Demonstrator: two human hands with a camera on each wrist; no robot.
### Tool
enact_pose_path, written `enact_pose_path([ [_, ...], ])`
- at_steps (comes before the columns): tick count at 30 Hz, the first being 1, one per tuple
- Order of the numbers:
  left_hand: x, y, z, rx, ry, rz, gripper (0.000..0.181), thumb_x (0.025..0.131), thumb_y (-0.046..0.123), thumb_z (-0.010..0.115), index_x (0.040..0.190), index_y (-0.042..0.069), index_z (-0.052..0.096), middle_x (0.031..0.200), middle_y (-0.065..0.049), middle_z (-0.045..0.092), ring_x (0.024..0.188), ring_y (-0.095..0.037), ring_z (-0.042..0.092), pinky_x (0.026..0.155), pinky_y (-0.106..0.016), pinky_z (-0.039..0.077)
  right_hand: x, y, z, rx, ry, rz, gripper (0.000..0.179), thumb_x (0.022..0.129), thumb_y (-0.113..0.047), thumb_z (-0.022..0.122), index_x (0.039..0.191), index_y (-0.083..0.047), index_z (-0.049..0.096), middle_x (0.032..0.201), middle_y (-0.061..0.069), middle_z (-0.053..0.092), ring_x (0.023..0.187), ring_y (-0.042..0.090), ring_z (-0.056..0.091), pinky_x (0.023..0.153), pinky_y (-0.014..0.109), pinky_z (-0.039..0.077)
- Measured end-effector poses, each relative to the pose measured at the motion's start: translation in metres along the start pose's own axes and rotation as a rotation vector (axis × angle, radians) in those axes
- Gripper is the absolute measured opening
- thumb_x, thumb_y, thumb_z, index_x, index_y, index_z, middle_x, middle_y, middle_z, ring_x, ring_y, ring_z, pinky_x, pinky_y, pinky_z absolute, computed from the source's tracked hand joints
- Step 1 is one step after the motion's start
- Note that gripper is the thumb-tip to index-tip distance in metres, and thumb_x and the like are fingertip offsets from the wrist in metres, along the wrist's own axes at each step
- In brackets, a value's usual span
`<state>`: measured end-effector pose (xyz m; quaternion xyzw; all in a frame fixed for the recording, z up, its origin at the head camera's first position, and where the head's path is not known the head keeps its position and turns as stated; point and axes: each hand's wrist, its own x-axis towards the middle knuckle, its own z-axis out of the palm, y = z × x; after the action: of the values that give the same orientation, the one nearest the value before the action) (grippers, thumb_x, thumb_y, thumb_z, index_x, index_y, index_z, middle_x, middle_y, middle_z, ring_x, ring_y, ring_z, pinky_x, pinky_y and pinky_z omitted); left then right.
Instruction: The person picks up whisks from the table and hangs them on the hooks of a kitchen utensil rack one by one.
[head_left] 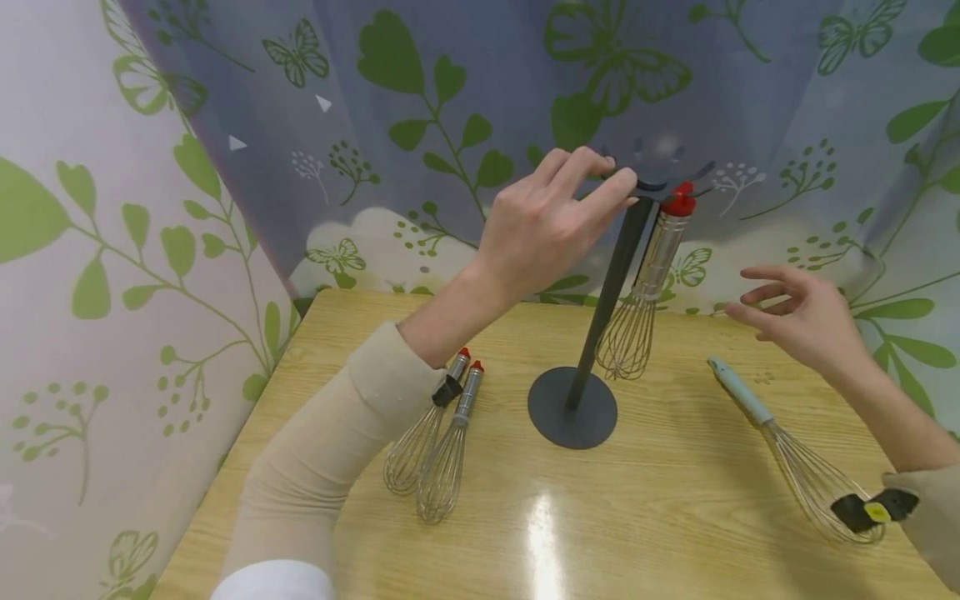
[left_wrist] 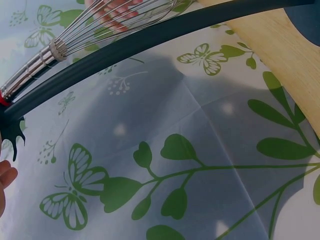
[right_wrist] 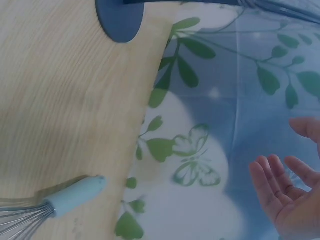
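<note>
We saw the left hand [head_left: 551,218] pinching the top of the stand [head_left: 611,292], right hand [head_left: 798,317] loosely open, empty, and judged the whisk [head_left: 656,271], hanging right of upper centre, light, springy-wired, probably slick, best held by its handle [head_left: 663,248].

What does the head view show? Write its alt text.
A person's left hand is at the top of a dark stand where a red-tipped whisk hangs. The empty right hand hovers near a blue-handled whisk; two more whisks lie on the wooden table.
</note>
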<state>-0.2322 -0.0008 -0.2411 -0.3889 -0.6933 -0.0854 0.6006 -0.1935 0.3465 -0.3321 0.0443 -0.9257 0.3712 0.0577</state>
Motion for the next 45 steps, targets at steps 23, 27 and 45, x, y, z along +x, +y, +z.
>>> enact_pose_path([
  [23, -0.002, -0.001, -0.001, 0.0, -0.009, -0.003, 0.027, 0.113, 0.032, 0.051, 0.109, 0.019, 0.074, 0.106, -0.002, 0.074, 0.089, -0.018, 0.071, 0.062, -0.023, 0.059, 0.012, 0.064, 0.012, 0.014, -0.198, 0.142, 0.076, 0.101, -0.043, 0.071, 0.157, -0.001, 0.041, 0.111, -0.002, 0.067, 0.078, -0.001, 0.07, 0.069, 0.028, 0.065],
  [27, -0.001, -0.001, -0.001, -0.003, -0.007, -0.002, 0.027, 0.113, 0.032, 0.051, 0.11, 0.02, 0.074, 0.107, -0.002, 0.074, 0.09, -0.018, 0.072, 0.063, -0.023, 0.06, 0.015, 0.073, 0.013, -0.003, -0.271, 0.164, 0.079, 0.104, -0.044, 0.067, 0.16, 0.003, 0.035, 0.132, 0.03, 0.061, 0.082, -0.003, 0.067, 0.072, 0.028, 0.065],
  [45, -0.002, -0.002, 0.0, 0.004, -0.009, -0.001, 0.027, 0.113, 0.033, 0.051, 0.111, 0.021, 0.075, 0.107, -0.001, 0.074, 0.09, -0.018, 0.072, 0.062, -0.022, 0.059, 0.021, 0.113, 0.009, 0.011, -0.478, 0.25, 0.075, 0.108, -0.037, 0.062, 0.158, 0.01, 0.032, 0.133, 0.03, 0.066, 0.089, 0.013, 0.073, 0.08, 0.036, 0.067],
])
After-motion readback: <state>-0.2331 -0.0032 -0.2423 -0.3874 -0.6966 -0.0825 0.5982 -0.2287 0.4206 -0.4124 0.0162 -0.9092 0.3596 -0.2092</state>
